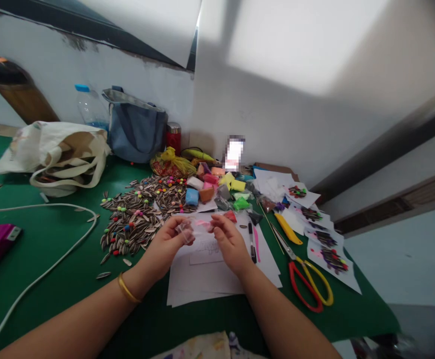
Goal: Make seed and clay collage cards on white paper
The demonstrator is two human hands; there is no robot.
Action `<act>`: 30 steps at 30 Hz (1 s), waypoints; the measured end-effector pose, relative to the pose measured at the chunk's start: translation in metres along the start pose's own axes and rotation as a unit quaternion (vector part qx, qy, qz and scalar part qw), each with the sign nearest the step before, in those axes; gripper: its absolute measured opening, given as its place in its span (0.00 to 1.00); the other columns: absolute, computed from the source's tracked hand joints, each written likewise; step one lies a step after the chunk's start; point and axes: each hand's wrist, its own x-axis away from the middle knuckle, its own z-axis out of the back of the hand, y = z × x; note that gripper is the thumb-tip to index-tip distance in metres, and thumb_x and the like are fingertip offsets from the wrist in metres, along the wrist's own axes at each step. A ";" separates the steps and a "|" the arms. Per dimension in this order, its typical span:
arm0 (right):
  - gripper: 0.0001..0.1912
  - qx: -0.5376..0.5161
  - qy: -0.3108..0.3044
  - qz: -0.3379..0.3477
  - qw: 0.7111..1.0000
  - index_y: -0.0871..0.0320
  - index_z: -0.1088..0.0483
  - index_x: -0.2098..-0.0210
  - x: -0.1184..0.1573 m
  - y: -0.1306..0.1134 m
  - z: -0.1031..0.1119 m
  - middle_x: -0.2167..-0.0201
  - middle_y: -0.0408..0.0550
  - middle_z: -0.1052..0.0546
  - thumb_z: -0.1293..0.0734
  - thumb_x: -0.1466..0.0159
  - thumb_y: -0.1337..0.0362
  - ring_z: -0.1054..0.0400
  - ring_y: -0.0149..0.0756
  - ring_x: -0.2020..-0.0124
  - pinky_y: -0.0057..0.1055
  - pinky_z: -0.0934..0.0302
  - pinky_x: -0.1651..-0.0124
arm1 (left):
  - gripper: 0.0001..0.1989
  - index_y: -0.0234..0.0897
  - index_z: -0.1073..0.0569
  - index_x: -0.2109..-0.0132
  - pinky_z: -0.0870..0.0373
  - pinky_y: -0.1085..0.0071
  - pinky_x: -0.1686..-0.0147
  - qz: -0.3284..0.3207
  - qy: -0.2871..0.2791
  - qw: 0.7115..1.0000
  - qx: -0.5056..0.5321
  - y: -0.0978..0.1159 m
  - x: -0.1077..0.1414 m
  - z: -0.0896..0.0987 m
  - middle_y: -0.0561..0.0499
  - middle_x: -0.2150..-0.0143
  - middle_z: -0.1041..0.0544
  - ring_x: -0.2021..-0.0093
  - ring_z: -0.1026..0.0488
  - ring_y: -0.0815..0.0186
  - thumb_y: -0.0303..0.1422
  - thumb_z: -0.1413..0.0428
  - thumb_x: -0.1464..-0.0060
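My left hand (175, 239) is closed on a crumpled clear plastic wrapper (186, 231). A small pink piece (203, 224), perhaps soft clay, stretches from the wrapper to the fingertips of my right hand (229, 243), which pinch its end. Both hands hover over a stack of white paper sheets (195, 285), one bearing faint lines of writing or drawing. Left of my hands lies a heap of striped sunflower seeds (135, 222) mixed with coloured beads. Just beyond my hands are wrapped clay blocks in many colours, among them a blue block (192, 196).
Right of the paper lie a black pen (252, 243), a yellow utility knife (288, 229) and scissors (307, 279). Seed-decorated sheets (331, 259) line the right edge. Behind stand a phone (234, 153), a blue bag (137, 130) and a white bag (45, 147). A white cable (53, 266) crosses the left.
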 end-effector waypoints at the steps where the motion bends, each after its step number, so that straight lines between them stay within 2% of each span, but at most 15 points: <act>1: 0.19 -0.039 -0.016 -0.024 0.999 0.54 0.33 0.45 -0.001 0.001 -0.001 0.56 0.50 0.26 0.37 0.33 0.54 0.28 0.38 0.58 0.37 0.34 0.56 | 0.16 0.40 0.31 0.53 0.31 0.69 0.62 0.019 -0.004 0.999 0.026 -0.001 0.000 0.000 0.54 0.65 0.28 0.67 0.29 0.69 0.36 0.38 0.47; 4: 0.17 -0.105 -0.022 -0.074 0.992 0.55 0.28 0.53 -0.001 0.001 -0.003 0.63 0.47 0.24 0.31 0.37 0.54 0.27 0.36 0.63 0.35 0.33 0.59 | 0.21 0.42 0.30 0.48 0.31 0.68 0.63 0.031 -0.022 0.999 0.038 -0.002 0.001 0.000 0.54 0.65 0.27 0.67 0.29 0.68 0.36 0.37 0.48; 7: 0.13 -0.123 -0.010 -0.095 0.988 0.55 0.26 0.60 -0.001 -0.001 -0.004 0.68 0.44 0.24 0.28 0.40 0.56 0.28 0.34 0.67 0.33 0.34 0.60 | 0.19 0.42 0.27 0.48 0.31 0.69 0.63 0.008 -0.024 0.999 -0.026 0.000 0.002 0.001 0.53 0.65 0.27 0.67 0.30 0.67 0.37 0.37 0.48; 10: 0.13 -0.123 -0.013 -0.094 0.988 0.55 0.26 0.59 0.000 -0.003 -0.004 0.70 0.43 0.25 0.28 0.41 0.57 0.29 0.33 0.69 0.32 0.34 0.62 | 0.16 0.41 0.24 0.53 0.32 0.68 0.62 -0.019 -0.010 0.994 -0.105 0.004 0.001 0.001 0.50 0.60 0.25 0.64 0.30 0.65 0.39 0.38 0.48; 13: 0.12 -0.116 -0.028 -0.080 0.990 0.55 0.25 0.58 0.000 -0.003 -0.004 0.70 0.42 0.25 0.29 0.40 0.57 0.30 0.32 0.69 0.31 0.34 0.64 | 0.11 0.38 0.23 0.62 0.34 0.69 0.61 -0.024 -0.012 0.991 -0.130 0.008 0.002 0.000 0.50 0.63 0.25 0.63 0.30 0.64 0.40 0.37 0.48; 15: 0.10 -0.103 -0.054 -0.073 0.990 0.55 0.24 0.60 0.000 -0.002 -0.004 0.70 0.43 0.25 0.29 0.40 0.58 0.30 0.32 0.69 0.31 0.35 0.63 | 0.11 0.37 0.25 0.65 0.34 0.70 0.63 -0.001 -0.025 0.994 -0.104 0.008 0.002 -0.001 0.52 0.68 0.26 0.66 0.30 0.66 0.41 0.37 0.48; 17: 0.08 -0.084 -0.075 -0.069 0.991 0.55 0.24 0.62 -0.001 -0.002 -0.004 0.70 0.44 0.25 0.30 0.39 0.59 0.30 0.33 0.68 0.32 0.35 0.62 | 0.13 0.37 0.27 0.64 0.34 0.70 0.64 0.047 -0.033 0.998 -0.037 0.007 0.003 -0.002 0.53 0.70 0.27 0.68 0.29 0.67 0.42 0.37 0.48; 19: 0.08 -0.061 -0.066 -0.059 0.994 0.55 0.25 0.60 0.000 -0.002 -0.004 0.68 0.44 0.25 0.32 0.37 0.59 0.30 0.34 0.67 0.33 0.35 0.61 | 0.15 0.37 0.27 0.62 0.32 0.70 0.63 0.091 -0.030 0.995 0.031 0.004 0.002 -0.003 0.53 0.68 0.26 0.68 0.28 0.67 0.42 0.35 0.51; 21: 0.10 -0.003 -0.016 -0.025 1.000 0.55 0.28 0.58 0.001 -0.004 -0.004 0.65 0.46 0.26 0.32 0.37 0.59 0.32 0.34 0.66 0.33 0.36 0.61 | 0.18 0.37 0.28 0.61 0.31 0.70 0.62 0.111 -0.016 0.991 0.070 0.002 0.000 -0.003 0.53 0.67 0.25 0.67 0.27 0.67 0.40 0.32 0.55; 24: 0.09 0.126 0.046 0.087 0.987 0.56 0.32 0.62 0.006 -0.010 -0.009 0.65 0.46 0.30 0.31 0.37 0.58 0.35 0.36 0.64 0.35 0.39 0.60 | 0.18 0.38 0.28 0.61 0.32 0.72 0.63 0.087 0.015 0.994 0.062 0.000 -0.001 -0.005 0.54 0.68 0.26 0.67 0.28 0.69 0.38 0.32 0.55; 27: 0.15 0.187 0.003 0.189 0.964 0.55 0.34 0.66 0.012 -0.015 -0.018 0.66 0.46 0.30 0.28 0.40 0.52 0.35 0.40 0.61 0.37 0.39 0.57 | 0.14 0.38 0.29 0.62 0.33 0.72 0.62 0.028 0.048 0.998 -0.004 -0.002 0.001 -0.008 0.55 0.66 0.27 0.66 0.30 0.69 0.37 0.34 0.53; 30: 0.16 0.238 -0.019 0.201 0.950 0.55 0.33 0.65 0.015 -0.014 -0.026 0.62 0.49 0.28 0.27 0.42 0.53 0.35 0.43 0.57 0.39 0.39 0.54 | 0.12 0.38 0.29 0.63 0.33 0.72 0.62 -0.011 0.050 0.997 -0.055 -0.004 0.005 -0.011 0.55 0.66 0.28 0.65 0.31 0.68 0.37 0.35 0.52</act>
